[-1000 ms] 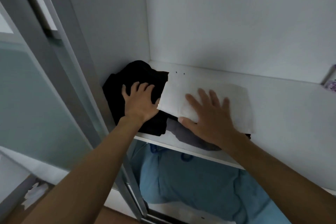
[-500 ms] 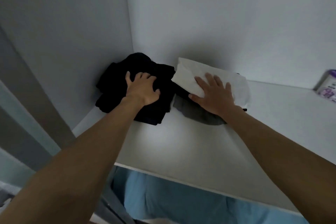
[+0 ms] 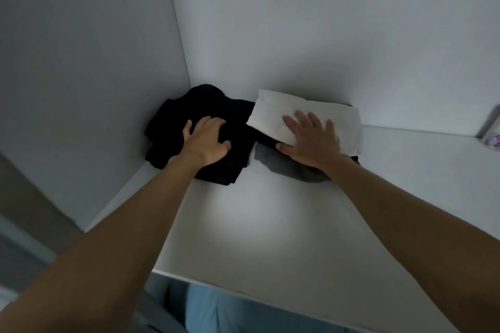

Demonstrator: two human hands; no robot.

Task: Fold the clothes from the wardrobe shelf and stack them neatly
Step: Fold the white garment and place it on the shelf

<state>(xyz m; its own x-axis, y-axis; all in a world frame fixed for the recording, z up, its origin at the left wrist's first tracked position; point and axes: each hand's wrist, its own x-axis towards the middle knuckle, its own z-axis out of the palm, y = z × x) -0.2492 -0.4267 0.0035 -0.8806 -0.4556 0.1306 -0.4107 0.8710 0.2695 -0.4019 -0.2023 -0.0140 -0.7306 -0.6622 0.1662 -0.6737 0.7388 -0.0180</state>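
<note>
Now both arms are reaching deep into the back corner of the shelf (image 3: pixel 270 224), and the clothes are lying there in two small piles just beside each other; the black pile (image 3: pixel 189 113) is sitting in the corner against the side wall, and the white cloth (image 3: pixel 273 116) is lying on top of a grey cloth (image 3: pixel 281 163) next to the back wall.

I think the main risk is coming from the piles being soft and loose; if one hand is pushing or pulling without the other, the white cloth may be sliding off the grey one and opening, and the black pile, which is looking bunched and not flat, may be falling apart. The reach is also long, so the clothes may be dragging over the shelf and losing their folds on the way to the front edge.

The left hand (image 3: pixel 205 143) is resting on the black pile with fingers curled into the fabric, seeming to be gripping it lightly; the right hand (image 3: pixel 311 140) is lying flat and spread on the white cloth, pressing and not grasping, with the thumb touching the grey cloth. Both forearms are stretched almost straight; a small purple thing (image 3: pixel 493 140) is standing well apart at the right edge.
</note>
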